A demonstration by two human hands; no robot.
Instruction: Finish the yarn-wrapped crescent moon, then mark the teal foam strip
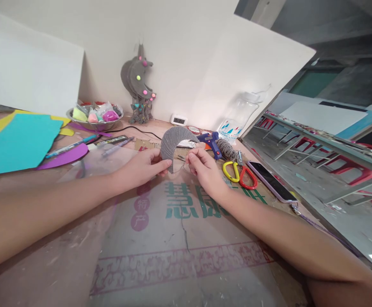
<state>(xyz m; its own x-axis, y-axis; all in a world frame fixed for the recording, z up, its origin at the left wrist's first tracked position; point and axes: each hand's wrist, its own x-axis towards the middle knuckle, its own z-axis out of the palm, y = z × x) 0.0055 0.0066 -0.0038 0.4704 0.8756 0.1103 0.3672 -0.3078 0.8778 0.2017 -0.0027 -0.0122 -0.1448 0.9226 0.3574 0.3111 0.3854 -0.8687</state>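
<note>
Between my hands is a crescent moon shape (170, 143) wrapped in grey yarn, raised a little above the work surface. My left hand (154, 163) grips its lower left end, thumb in front and fingers behind. My right hand (201, 166) is closed in a pinch on a thin strand of grey yarn (184, 166) near the crescent's open side. A tail of the yarn hangs down over the printed cardboard (160, 238). Behind my right hand lie a blue glue gun (212, 144) and a ball of grey yarn (227, 150).
Scissors (239, 174) with yellow and red handles and a phone (271, 181) lie at right. A clear jug (237, 117), a small digital clock (178, 120) and a decorated moon ornament (138, 81) stand behind. Left are a clay-filled bowl (96, 125) and coloured sheets (19, 143).
</note>
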